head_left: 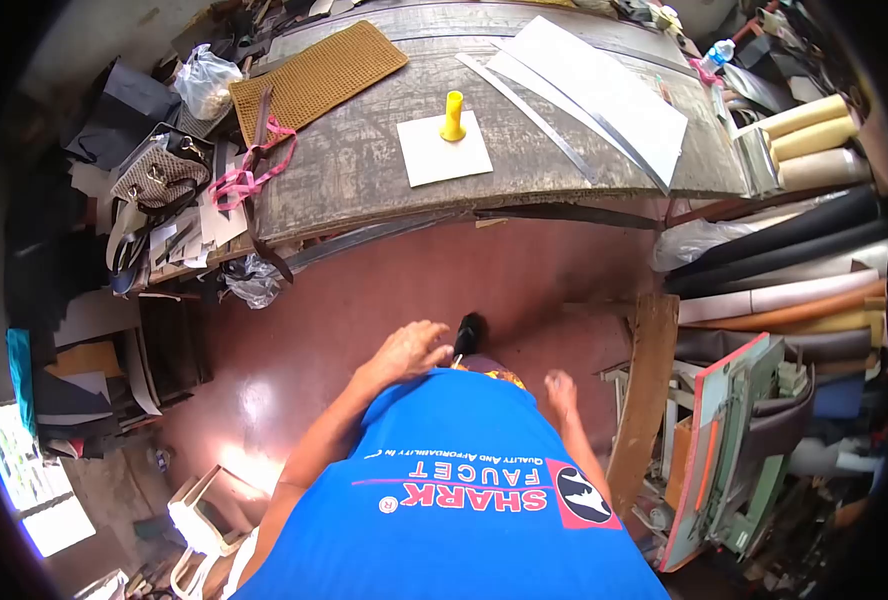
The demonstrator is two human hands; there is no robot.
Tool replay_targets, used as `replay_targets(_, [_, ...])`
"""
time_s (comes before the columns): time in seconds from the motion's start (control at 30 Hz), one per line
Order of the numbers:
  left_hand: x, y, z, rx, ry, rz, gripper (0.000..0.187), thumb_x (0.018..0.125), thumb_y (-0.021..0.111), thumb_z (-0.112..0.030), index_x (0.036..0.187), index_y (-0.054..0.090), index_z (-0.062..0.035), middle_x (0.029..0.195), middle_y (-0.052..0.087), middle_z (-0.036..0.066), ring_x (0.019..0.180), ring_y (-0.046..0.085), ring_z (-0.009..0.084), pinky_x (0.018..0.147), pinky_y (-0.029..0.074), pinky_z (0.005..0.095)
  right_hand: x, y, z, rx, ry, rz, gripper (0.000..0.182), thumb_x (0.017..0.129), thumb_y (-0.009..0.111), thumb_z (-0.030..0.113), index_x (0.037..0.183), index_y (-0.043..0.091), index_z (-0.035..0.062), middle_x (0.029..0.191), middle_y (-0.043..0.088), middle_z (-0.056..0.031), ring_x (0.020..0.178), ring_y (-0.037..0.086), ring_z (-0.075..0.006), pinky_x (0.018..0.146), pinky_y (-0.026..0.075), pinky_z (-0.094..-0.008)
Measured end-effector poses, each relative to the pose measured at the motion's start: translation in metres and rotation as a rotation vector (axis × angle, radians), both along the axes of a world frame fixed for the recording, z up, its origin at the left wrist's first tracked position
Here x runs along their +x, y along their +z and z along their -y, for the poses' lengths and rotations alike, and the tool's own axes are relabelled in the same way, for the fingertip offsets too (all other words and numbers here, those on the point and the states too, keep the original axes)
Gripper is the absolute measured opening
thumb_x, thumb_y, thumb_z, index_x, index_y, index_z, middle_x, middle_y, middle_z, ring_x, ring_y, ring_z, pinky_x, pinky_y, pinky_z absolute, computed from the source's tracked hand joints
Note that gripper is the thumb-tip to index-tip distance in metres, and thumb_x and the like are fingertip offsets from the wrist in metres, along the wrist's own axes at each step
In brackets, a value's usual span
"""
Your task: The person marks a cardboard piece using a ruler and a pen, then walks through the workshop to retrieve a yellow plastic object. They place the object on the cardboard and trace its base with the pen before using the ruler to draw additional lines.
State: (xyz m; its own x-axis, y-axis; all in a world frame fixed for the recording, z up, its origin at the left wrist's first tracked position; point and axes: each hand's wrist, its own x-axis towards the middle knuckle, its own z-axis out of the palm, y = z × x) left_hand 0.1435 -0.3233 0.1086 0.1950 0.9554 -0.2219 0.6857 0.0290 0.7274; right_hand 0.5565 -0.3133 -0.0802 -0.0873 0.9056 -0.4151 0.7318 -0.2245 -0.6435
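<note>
My left hand point(414, 350) hangs in front of the blue shirt, fingers loosely spread, with nothing in it. At the other side of the body, my right hand point(562, 390) is partly turned away, and its fingers do not show clearly. Both hands are well apart from the worn wooden table point(334, 180) ahead. On that table a yellow flared tube point(453, 118) stands upright on a white square board point(422, 164). Large white sheets point(604, 95) lie to the right, beside a metal ruler point(529, 115). A brown woven mat point(334, 75) lies at the left.
Pink ribbon point(254, 170) and a woven handbag point(162, 172) are at the table's left end. Rolls of material point(784, 240) stack along the right, above a wooden plank point(644, 400) and a red-edged board point(709, 450). A pale stool point(204, 510) stands on the reddish floor point(294, 350).
</note>
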Motion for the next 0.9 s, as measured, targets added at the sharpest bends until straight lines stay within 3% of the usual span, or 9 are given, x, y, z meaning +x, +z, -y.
replay_targets(0.03, [-0.004, 0.001, -0.018, -0.035, 0.059, 0.042, 0.04, 0.091, 0.06, -0.031, 0.119, 0.059, -0.0037, 0.109, 0.064, 0.02, 0.104, 0.061, 0.0378, 0.089, 0.05, 0.0466, -0.01, 0.01, -0.038, 0.271, 0.087, 0.014, 0.027, 0.09, 0.061, 0.022, 0.105, 0.067, 0.0008, 0.09, 0.069, -0.0186, 0.087, 0.068, -0.0317, 0.077, 0.053, -0.0387])
replay_targets(0.23, [-0.045, -0.01, -0.128, 0.164, 0.266, 0.01, 0.035, 0.087, 0.065, -0.023, 0.115, 0.059, -0.0031, 0.097, 0.064, 0.016, 0.094, 0.063, 0.0351, 0.082, 0.052, 0.0435, -0.119, 0.101, -0.225, 0.511, 0.264, -0.041, 0.02, 0.09, 0.062, 0.006, 0.109, 0.065, 0.0031, 0.095, 0.066, -0.0174, 0.085, 0.065, -0.0348, 0.076, 0.052, -0.0405])
replay_targets(0.37, [-0.074, -0.035, -0.206, 0.226, 0.384, 0.042, 0.043, 0.085, 0.067, -0.019, 0.122, 0.056, 0.0003, 0.109, 0.065, 0.02, 0.102, 0.063, 0.0363, 0.09, 0.05, 0.044, -0.193, 0.126, -0.281, 0.728, 0.403, -0.036, 0.024, 0.087, 0.062, 0.006, 0.111, 0.065, 0.0061, 0.094, 0.065, -0.0144, 0.087, 0.064, -0.0318, 0.077, 0.053, -0.0402])
replay_targets(0.5, [-0.103, -0.049, -0.282, 0.222, 0.505, 0.082, 0.059, 0.08, 0.073, -0.018, 0.13, 0.05, 0.0013, 0.119, 0.061, 0.022, 0.11, 0.059, 0.0386, 0.097, 0.047, 0.044, -0.245, 0.135, -0.305, 0.733, 0.44, -0.061, 0.027, 0.086, 0.063, 0.005, 0.113, 0.064, 0.0039, 0.094, 0.065, -0.0142, 0.089, 0.063, -0.032, 0.08, 0.053, -0.041])
replay_targets(0.57, [-0.109, -0.059, -0.313, 0.35, 0.536, 0.014, 0.066, 0.075, 0.077, -0.018, 0.133, 0.049, 0.0002, 0.127, 0.057, 0.021, 0.116, 0.055, 0.0388, 0.1, 0.045, 0.0435, -0.254, 0.13, -0.321, 0.663, 0.51, 0.008, 0.035, 0.085, 0.063, 0.002, 0.119, 0.061, 0.0054, 0.102, 0.065, -0.0156, 0.098, 0.062, -0.0332, 0.085, 0.051, -0.0395])
replay_targets(0.7, [-0.115, -0.076, -0.354, 0.446, 0.426, 0.066, 0.073, 0.069, 0.082, -0.019, 0.133, 0.05, -0.0031, 0.13, 0.056, 0.018, 0.121, 0.051, 0.0363, 0.104, 0.041, 0.0428, -0.274, 0.132, -0.345, 0.676, 0.595, 0.038, 0.042, 0.084, 0.065, 0.003, 0.125, 0.057, 0.0065, 0.115, 0.063, -0.0145, 0.108, 0.059, -0.0335, 0.091, 0.049, -0.0408])
replay_targets(0.9, [-0.108, -0.078, -0.362, 0.345, 0.561, 0.181, 0.039, 0.081, 0.076, -0.017, 0.115, 0.063, -0.0043, 0.113, 0.064, 0.015, 0.109, 0.059, 0.0332, 0.095, 0.046, 0.0425, -0.277, 0.116, -0.382, 0.643, 0.806, 0.083, 0.049, 0.085, 0.067, 0.013, 0.132, 0.054, 0.0076, 0.131, 0.056, -0.0149, 0.124, 0.05, -0.0339, 0.098, 0.043, -0.0438])
